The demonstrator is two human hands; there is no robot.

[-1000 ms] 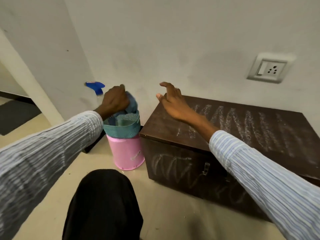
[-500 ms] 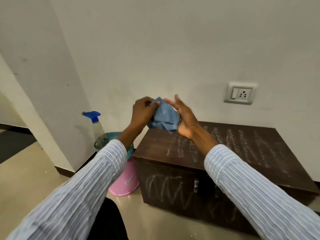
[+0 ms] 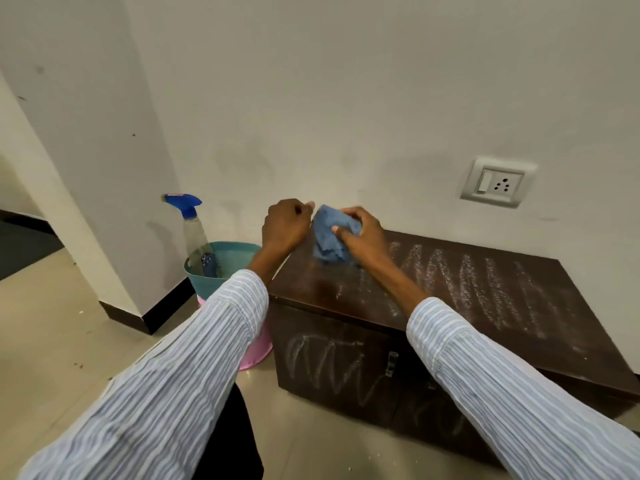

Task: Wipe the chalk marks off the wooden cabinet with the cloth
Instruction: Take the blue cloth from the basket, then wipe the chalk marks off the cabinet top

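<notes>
Nearest, zigzag white chalk marks (image 3: pixel 332 368) cover the dark brown wooden cabinet (image 3: pixel 346 296). Above its far left corner, the right hand (image 3: pixel 363 237) grips a crumpled blue cloth (image 3: pixel 329 237); the left hand (image 3: pixel 284 226), fingers curled closed, sits just beside it, though whether it pinches the fabric is unclear.

a plain room in a home, by the look of it: painted white wall (image 3: pixel 346 81) with a switch-and-socket plate (image 3: pixel 496 182), beige tiled floor (image 3: pixel 52 341) with dark skirting (image 3: pixel 145 317), a low wooden cabinet (image 3: pixel 485 306) against the wall, a spray bottle (image 3: pixel 194 233) standing in a teal basket (image 3: pixel 225 271).
</notes>
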